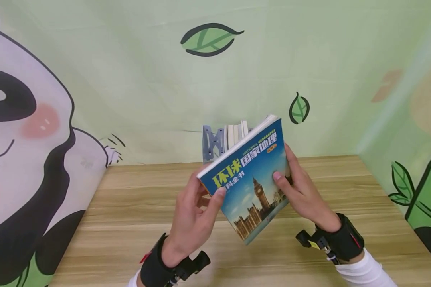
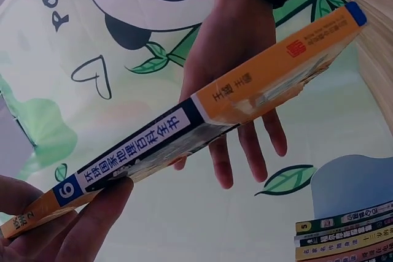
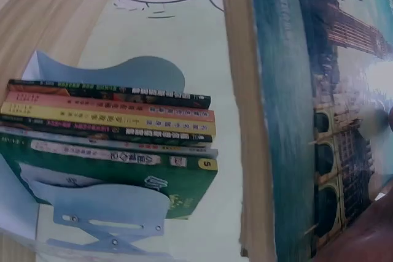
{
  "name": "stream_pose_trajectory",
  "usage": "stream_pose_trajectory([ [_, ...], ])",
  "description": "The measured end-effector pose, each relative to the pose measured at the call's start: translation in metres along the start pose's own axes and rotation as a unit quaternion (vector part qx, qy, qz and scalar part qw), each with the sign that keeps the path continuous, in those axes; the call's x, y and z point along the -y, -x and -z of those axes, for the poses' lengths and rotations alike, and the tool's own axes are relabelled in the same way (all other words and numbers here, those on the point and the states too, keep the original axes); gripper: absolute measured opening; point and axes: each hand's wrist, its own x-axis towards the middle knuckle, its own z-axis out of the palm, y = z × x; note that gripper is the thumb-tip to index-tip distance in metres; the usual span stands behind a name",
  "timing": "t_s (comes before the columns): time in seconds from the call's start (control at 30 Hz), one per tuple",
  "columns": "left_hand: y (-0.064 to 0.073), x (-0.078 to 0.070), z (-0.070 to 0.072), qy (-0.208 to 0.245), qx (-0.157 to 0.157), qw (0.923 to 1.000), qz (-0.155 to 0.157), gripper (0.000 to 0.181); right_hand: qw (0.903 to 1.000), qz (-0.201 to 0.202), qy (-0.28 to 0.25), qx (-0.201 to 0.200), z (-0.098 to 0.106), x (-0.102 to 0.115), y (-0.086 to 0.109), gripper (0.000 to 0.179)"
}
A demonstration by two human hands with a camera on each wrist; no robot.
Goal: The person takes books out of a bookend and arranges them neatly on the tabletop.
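A blue paperback book with a clock tower on its cover is held tilted above the table. My left hand grips its left edge, thumb on the cover and fingers underneath. At the opposite edge, my right hand holds it with the thumb on the cover and the other fingers behind. The left wrist view shows the orange and navy spine between the left fingers. Behind the held book, a row of several upright books stands in a blue-grey metal bookend.
The wood-grain table extends beneath both hands. A pale green backdrop printed with leaves and a panda hangs behind it. The bookend with its books stands against the backdrop at the table's rear edge. A strapped camera sits on the left wrist.
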Motion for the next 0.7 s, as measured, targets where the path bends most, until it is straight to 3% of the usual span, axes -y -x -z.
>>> stream_pose_trajectory([
  [0.4, 0.001, 0.004, 0.002, 0.015, 0.014, 0.9998, 0.004, 0.047, 0.9949, -0.058, -0.080, 0.020, 0.002, 0.000, 0.008, 0.048],
  [0.7, 0.000, 0.007, 0.004, 0.017, 0.014, 0.9998, 0.004, 0.049, 0.9912, -0.050, -0.122, -0.007, 0.004, 0.006, 0.012, 0.042],
])
